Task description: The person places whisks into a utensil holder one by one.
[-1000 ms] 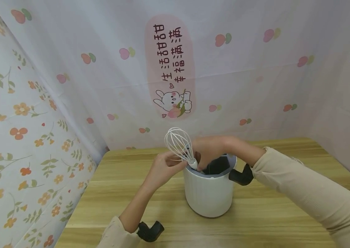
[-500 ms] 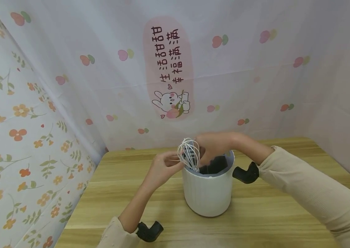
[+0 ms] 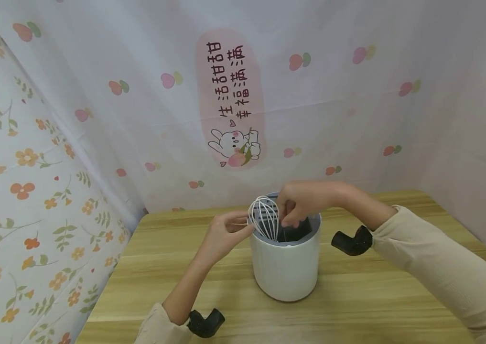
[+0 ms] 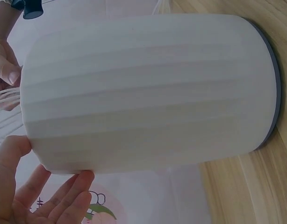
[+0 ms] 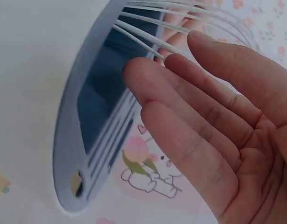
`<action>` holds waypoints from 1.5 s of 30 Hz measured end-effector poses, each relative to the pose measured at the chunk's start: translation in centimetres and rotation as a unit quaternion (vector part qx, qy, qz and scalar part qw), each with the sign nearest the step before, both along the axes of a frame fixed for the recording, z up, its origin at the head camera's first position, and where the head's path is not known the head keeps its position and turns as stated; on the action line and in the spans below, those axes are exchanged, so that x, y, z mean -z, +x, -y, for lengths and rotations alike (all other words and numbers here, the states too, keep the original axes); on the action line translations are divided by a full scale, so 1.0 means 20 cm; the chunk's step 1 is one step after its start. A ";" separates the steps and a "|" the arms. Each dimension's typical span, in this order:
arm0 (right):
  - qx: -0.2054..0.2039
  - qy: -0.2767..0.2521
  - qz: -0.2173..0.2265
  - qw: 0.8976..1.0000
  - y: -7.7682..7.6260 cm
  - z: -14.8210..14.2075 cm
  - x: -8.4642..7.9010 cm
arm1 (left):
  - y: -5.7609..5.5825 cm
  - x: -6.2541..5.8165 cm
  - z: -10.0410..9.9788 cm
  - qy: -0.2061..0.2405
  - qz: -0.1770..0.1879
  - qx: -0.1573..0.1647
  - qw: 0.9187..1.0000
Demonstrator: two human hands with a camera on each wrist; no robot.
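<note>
Head view: I see a white wire whisk [image 3: 264, 218] standing head-up in the white ribbed cylindrical utensil holder [image 3: 286, 267] at the middle of the light wooden table [image 3: 367, 306]. My left hand [image 3: 225, 232], at the holder's 9 o'clock, has relaxed fingers touching the wires. My right hand [image 3: 300, 203], at 12 o'clock over the rim, is released, with its fingers straight [image 5: 199, 121] against the whisk loops.

White ribbed holder [image 3: 286, 267], white whisk [image 3: 264, 220], seemingly dark grey insert, wood-grain table [image 3: 376, 296].
</note>
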State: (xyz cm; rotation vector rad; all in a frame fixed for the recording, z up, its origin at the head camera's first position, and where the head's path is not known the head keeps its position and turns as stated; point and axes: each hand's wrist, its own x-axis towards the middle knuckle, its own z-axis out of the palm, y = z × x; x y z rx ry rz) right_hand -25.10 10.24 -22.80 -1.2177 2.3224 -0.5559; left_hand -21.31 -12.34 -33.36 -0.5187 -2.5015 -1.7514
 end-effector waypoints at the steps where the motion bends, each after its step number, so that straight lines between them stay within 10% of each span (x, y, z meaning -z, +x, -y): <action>1: 0.004 -0.004 -0.001 1.000 0.00 -0.01 0.00 | 0.00 0.00 0.00 0.000 -0.001 -0.001 1.000; 21: 0.074 -0.055 -0.018 0.996 0.01 -0.38 0.00 | 0.01 0.01 0.00 -0.003 0.009 -0.013 1.000; 45: 0.237 -0.046 0.084 0.967 -0.07 -1.04 0.30 | 0.02 -0.01 -0.01 0.004 0.001 -0.014 1.000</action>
